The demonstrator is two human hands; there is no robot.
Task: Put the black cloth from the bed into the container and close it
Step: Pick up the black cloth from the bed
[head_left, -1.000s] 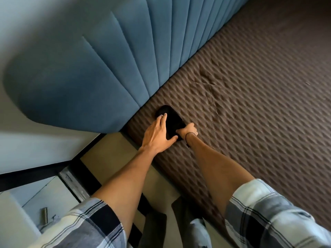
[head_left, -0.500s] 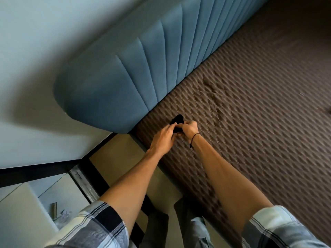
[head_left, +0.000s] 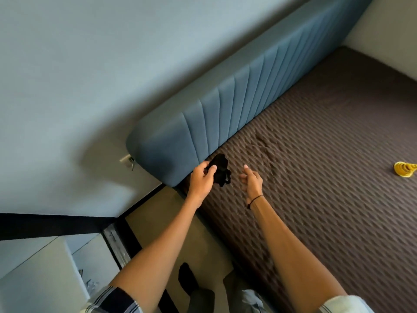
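We count two hands, one black cloth [head_left: 220, 169], one bed [head_left: 327, 177], one blue padded headboard [head_left: 237, 114], one small yellow object [head_left: 405, 169] out on the mattress at the right edge. No container in view.

Left hand [head_left: 200, 180]: fingers closed on the black cloth, which is bunched up and hangs from the grip, over the mattress corner, just in front of the lower end of the headboard. Whether its lowest fold touches the mattress, we can't tell.

Right hand [head_left: 251, 180]: empty, fingers loosely curled and apart, just beside the cloth but not touching it. One thin black band [head_left: 255, 201] on that wrist.

Also visible: two plaid sleeves at the bottom edge, one wall fitting [head_left: 127, 160] just left of the headboard's end.

Versus half a second ago: both hands were together on the cloth, pressed low on the mattress; now the right has let go and moved off to the side, and the left alone carries it, lifted. A second ago the cloth lay flat under both hands. The view has also swung right, bringing the yellow object and the far wall into frame.
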